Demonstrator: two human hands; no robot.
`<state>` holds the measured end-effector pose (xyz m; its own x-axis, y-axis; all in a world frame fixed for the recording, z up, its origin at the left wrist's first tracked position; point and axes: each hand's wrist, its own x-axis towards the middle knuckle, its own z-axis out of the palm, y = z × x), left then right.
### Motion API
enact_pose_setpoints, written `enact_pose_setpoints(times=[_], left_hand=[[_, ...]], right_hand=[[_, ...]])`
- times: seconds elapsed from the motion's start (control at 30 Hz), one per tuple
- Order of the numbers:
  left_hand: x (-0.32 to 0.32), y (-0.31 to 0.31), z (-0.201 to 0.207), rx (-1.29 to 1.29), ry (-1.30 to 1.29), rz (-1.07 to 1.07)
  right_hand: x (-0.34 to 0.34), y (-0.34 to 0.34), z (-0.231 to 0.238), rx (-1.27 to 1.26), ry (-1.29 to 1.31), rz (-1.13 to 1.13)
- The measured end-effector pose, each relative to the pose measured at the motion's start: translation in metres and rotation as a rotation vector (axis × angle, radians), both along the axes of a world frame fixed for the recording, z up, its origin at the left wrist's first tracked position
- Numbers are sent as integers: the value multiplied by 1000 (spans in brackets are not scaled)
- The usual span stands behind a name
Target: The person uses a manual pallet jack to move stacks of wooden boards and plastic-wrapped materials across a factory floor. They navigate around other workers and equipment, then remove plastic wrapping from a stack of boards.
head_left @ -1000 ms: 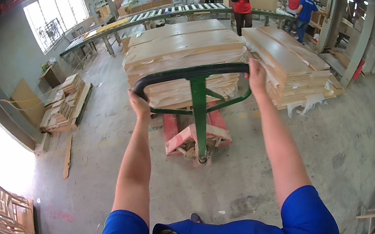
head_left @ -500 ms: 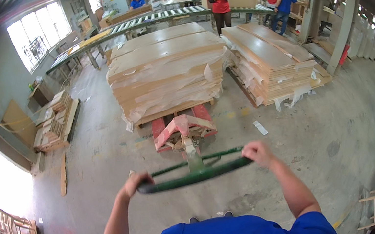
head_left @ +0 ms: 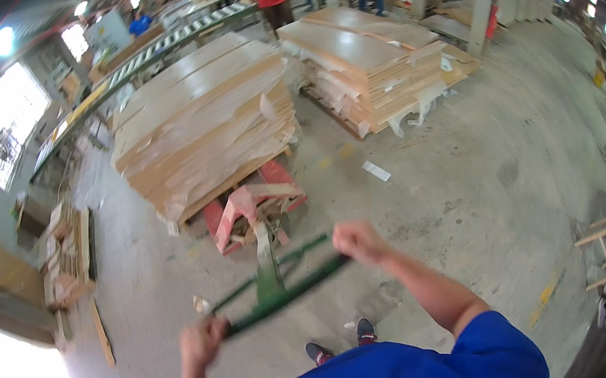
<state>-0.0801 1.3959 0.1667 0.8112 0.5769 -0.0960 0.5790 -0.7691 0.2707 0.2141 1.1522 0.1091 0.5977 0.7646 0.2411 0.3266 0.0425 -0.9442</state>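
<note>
1. Head view: the left hand (head_left: 202, 343) is curled around the left end of the green handle (head_left: 289, 295), and the right hand (head_left: 360, 242) is wrapped around its right end
2. Head view: the handle tilts, its right end farther from the person, and joins the red pallet jack (head_left: 244, 202), whose forks reach the lower edge of a wrapped board stack (head_left: 204, 125)
3. Head view: a second board stack (head_left: 377, 56) lies just right of the first, and a white strip (head_left: 376, 170) lies on the floor (head_left: 465, 202) nearby
</note>
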Motion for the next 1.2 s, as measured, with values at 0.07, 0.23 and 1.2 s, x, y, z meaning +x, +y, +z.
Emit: enact_pose_setpoints(times=[0.07, 0.23, 1.2], left_hand=[[-28, -41, -30, 36, 108, -29], [-13, -28, -21, -307, 179, 59], [-14, -52, -6, -303, 17, 179]], right_hand=[[-30, -31, -20, 249, -357, -11], [-13, -33, 1, -316, -315, 216], [348, -151, 81, -80, 773, -846]])
